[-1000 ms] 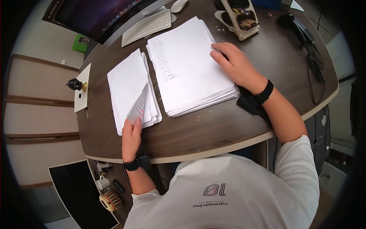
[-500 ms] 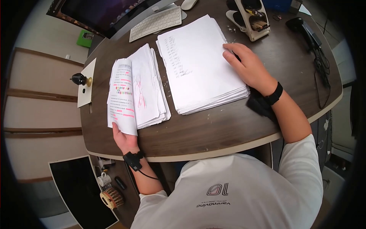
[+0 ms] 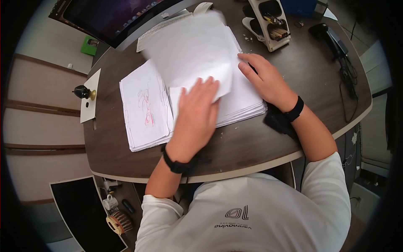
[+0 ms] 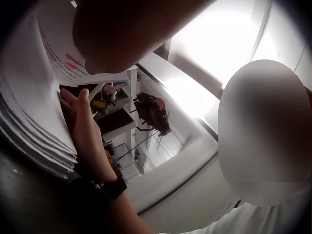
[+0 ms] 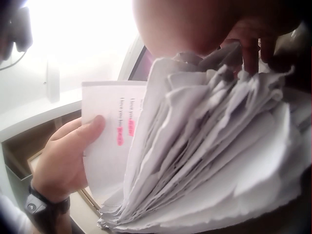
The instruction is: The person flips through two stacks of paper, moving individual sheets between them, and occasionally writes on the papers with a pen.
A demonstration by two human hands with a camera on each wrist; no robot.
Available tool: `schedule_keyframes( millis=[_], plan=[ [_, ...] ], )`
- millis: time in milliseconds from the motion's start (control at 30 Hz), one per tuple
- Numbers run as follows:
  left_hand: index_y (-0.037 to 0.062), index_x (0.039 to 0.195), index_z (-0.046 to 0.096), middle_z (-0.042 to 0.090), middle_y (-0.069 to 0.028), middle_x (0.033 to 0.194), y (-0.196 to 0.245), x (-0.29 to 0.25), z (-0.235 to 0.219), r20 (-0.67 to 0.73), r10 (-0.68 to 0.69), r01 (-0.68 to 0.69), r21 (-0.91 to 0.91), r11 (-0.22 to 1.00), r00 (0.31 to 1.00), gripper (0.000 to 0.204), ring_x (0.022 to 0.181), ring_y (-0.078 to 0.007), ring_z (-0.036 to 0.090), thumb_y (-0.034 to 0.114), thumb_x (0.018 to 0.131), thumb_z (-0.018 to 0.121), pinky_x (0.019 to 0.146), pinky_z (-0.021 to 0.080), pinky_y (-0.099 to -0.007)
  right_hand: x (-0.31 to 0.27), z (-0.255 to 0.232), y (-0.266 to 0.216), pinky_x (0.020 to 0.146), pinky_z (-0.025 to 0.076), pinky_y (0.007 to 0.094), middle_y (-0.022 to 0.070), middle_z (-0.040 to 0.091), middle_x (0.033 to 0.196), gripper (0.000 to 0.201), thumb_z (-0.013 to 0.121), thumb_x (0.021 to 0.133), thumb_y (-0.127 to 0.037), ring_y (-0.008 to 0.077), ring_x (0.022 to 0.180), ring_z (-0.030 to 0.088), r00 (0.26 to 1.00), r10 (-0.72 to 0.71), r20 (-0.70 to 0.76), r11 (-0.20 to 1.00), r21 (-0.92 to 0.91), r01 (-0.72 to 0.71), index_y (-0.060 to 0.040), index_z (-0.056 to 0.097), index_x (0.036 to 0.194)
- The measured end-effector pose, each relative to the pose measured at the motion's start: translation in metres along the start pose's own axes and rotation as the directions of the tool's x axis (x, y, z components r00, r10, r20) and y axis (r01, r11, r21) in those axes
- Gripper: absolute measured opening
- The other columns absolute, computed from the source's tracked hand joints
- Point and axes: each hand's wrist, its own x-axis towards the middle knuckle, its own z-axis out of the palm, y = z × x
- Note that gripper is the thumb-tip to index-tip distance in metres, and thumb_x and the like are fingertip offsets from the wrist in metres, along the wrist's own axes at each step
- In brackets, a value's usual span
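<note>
My left hand [image 3: 197, 111] pinches a loose paper sheet [image 3: 189, 46], blurred and tilted over the right paper stack [image 3: 247, 103]. In the right wrist view, the left thumb lies on the printed side of that sheet [image 5: 108, 146], which carries pink-highlighted lines. My right hand [image 3: 268, 82] rests along the right edge of the right stack, thumb and fingers apart. Many uneven page edges of this stack [image 5: 209, 165] show in the right wrist view. The left paper stack [image 3: 142, 109] has a red scribbled drawing on its top page; the left forearm is close by its near corner.
Behind the papers stand a monitor [image 3: 121, 19] and a keyboard [image 3: 145, 40], partly covered by the sheet. A beige organizer [image 3: 270, 25] holds pencils at the back. A black corded device [image 3: 329, 40] lies at the right. The desk's curved edge [image 3: 235, 167] runs before the torso.
My left hand has turned a sheet up off the left stack and carried it right, over the right stack. The red drawing beneath is now uncovered. The right hand stays at its stack's edge.
</note>
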Motion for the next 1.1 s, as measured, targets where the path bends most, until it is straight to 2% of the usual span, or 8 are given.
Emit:
schedule_keyframes(
  millis=[100, 333, 433, 500, 633, 733, 867, 1100],
  plan=[
    [0.0045, 0.15, 0.056, 0.057, -0.0258, 0.153, 0.008, 0.012, 0.04, 0.153, -0.023, 0.028, -0.034, 0.999, 0.988, 0.046, 0.144, -0.0477, 0.05, 0.013, 0.105, 0.061, 0.118, 0.036, -0.0658, 0.001, -0.002, -0.004, 0.105, 0.051, 0.0454, 0.0259, 0.069, 0.13, 0.051, 0.061, 0.109, -0.039, 0.0423, 0.12, 0.065, 0.999, 0.044, 0.019, 0.998, 0.052, -0.045, 0.0057, 0.067, 0.132],
    [0.0023, 0.157, 0.048, 0.044, -0.0297, 0.162, 0.025, 0.002, 0.069, 0.092, 0.003, -0.023, 0.216, 0.976, 0.996, 0.062, 0.148, -0.05, 0.043, 0.023, 0.102, 0.068, 0.116, 0.035, -0.0702, -0.002, 0.004, 0.006, 0.106, 0.05, 0.0466, 0.0265, 0.068, 0.133, 0.051, 0.063, 0.108, -0.038, 0.0431, 0.123, 0.064, 0.999, -0.036, -0.011, 0.998, -0.042, 0.035, 0.006, 0.066, 0.133],
    [0.0027, 0.157, 0.049, 0.046, -0.0289, 0.161, 0.018, 0.004, 0.055, 0.07, 0.025, -0.034, 0.121, 0.992, 0.997, 0.066, 0.148, -0.0491, 0.044, 0.027, 0.1, 0.071, 0.119, 0.034, -0.0655, 0.001, 0.002, 0.005, 0.109, 0.049, 0.0463, 0.0269, 0.068, 0.135, 0.053, 0.064, 0.107, -0.038, 0.0433, 0.127, 0.062, 1.0, -0.011, 0.0, 1.0, -0.022, 0.011, 0.0075, 0.066, 0.134],
    [0.0012, 0.155, 0.053, 0.05, -0.0281, 0.158, -0.006, 0.002, 0.035, -0.095, 0.014, -0.007, 0.079, 0.997, 0.995, 0.066, 0.148, -0.0472, 0.046, 0.03, 0.099, 0.074, 0.122, 0.036, -0.0564, 0.0, 0.001, 0.002, 0.112, 0.048, 0.0457, 0.0278, 0.066, 0.137, 0.054, 0.064, 0.107, -0.037, 0.043, 0.129, 0.061, 1.0, 0.012, 0.0, 1.0, 0.003, -0.012, 0.0087, 0.064, 0.135],
    [-0.0037, 0.149, 0.058, 0.059, -0.0244, 0.152, -0.078, 0.008, 0.019, -0.272, -0.3, 0.289, -0.082, 0.954, 0.914, 0.057, 0.143, -0.0372, 0.054, 0.025, 0.101, 0.073, 0.12, 0.041, -0.0424, 0.002, -0.004, -0.004, 0.113, 0.047, 0.0447, 0.0287, 0.063, 0.141, 0.054, 0.065, 0.107, -0.036, 0.043, 0.131, 0.061, 0.999, 0.037, 0.019, 0.999, 0.012, -0.037, 0.0092, 0.063, 0.136],
    [-0.0052, 0.15, 0.057, 0.062, -0.0211, 0.15, -0.104, 0.007, 0.024, -0.251, -0.433, 0.344, -0.331, 0.879, 0.866, 0.055, 0.135, -0.031, 0.061, 0.02, 0.103, 0.071, 0.115, 0.045, -0.0378, 0.004, -0.004, -0.006, 0.114, 0.047, 0.0446, 0.0291, 0.061, 0.144, 0.054, 0.066, 0.106, -0.035, 0.0432, 0.132, 0.06, 0.997, 0.035, 0.064, 0.999, 0.002, -0.036, 0.0089, 0.062, 0.138],
    [-0.0062, 0.148, 0.058, 0.061, -0.024, 0.152, -0.093, 0.008, 0.028, -0.232, -0.337, 0.248, -0.341, 0.907, 0.913, 0.054, 0.142, -0.0333, 0.058, 0.02, 0.102, 0.071, 0.118, 0.044, -0.0386, 0.003, -0.001, -0.001, 0.116, 0.045, 0.0441, 0.0279, 0.06, 0.148, 0.058, 0.069, 0.105, -0.037, 0.0417, 0.137, 0.058, 0.994, -0.007, 0.112, 0.999, -0.032, 0.01, 0.0073, 0.06, 0.142],
    [-0.0044, 0.148, 0.058, 0.054, -0.0264, 0.158, -0.087, 0.007, 0.031, -0.241, -0.343, 0.269, -0.292, 0.918, 0.908, 0.056, 0.146, -0.04, 0.053, 0.02, 0.1, 0.072, 0.121, 0.042, -0.0426, 0.004, -0.001, -0.002, 0.118, 0.043, 0.0441, 0.0257, 0.054, 0.155, 0.058, 0.071, 0.104, -0.035, 0.039, 0.144, 0.053, 0.987, -0.018, 0.158, 0.999, -0.039, 0.025, 0.0033, 0.06, 0.147]
  ],
)
